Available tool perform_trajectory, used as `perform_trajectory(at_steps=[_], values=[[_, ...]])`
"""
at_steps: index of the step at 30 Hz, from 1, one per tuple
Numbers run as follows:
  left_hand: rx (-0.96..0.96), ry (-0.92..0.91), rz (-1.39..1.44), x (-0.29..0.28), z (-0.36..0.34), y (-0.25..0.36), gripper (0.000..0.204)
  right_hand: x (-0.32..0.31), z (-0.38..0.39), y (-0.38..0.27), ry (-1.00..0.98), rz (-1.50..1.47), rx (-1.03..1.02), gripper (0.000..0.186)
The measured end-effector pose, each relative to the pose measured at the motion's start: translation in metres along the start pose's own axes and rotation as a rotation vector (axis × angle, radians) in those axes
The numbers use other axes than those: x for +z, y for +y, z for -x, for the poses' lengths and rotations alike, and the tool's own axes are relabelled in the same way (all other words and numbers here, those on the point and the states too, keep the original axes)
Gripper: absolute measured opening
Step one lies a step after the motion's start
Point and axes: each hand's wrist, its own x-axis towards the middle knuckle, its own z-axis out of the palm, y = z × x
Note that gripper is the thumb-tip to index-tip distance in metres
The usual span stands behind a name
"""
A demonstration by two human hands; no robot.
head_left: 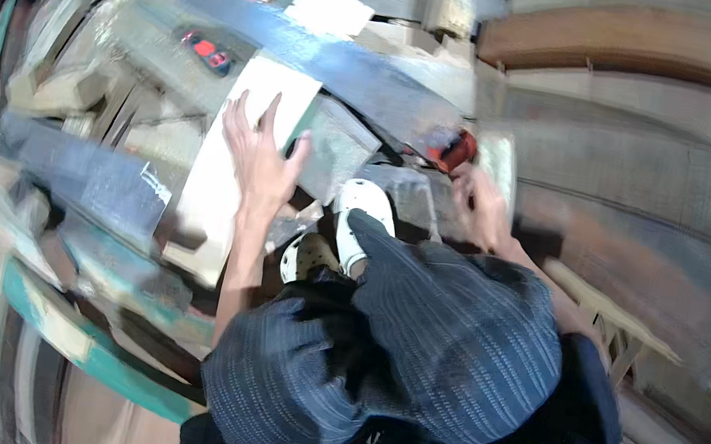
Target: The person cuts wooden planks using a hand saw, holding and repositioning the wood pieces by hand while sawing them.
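White board (pixel 208 186) beneath left hand (pixel 262 148), fingers splayed; red object (pixel 457 152) at eleven o'clock from curled right hand (pixel 479 204), grip indeterminable.

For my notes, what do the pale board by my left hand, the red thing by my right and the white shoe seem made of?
Pale board: probably wood, smooth; cream colour, squared end, but blur hides grain.
Red thing: plastic or painted metal; bright colour fits either, finish too blurred.
White shoe: likely moulded foam or rubber, matte, with round holes in its upper.
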Motion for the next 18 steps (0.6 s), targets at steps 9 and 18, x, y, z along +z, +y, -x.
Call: perform_trajectory(at_steps=[9,18], values=[[-0.03,0.118,-0.273,-0.021,0.01,-0.029,0.077,0.047,-0.044,-0.023,0.078,0.119,-0.1,0.028],[0.046,0.008,-0.346,-0.026,0.01,-0.028,0.074,0.068,-0.012,0.003,0.072,0.305,-0.149,0.029]])
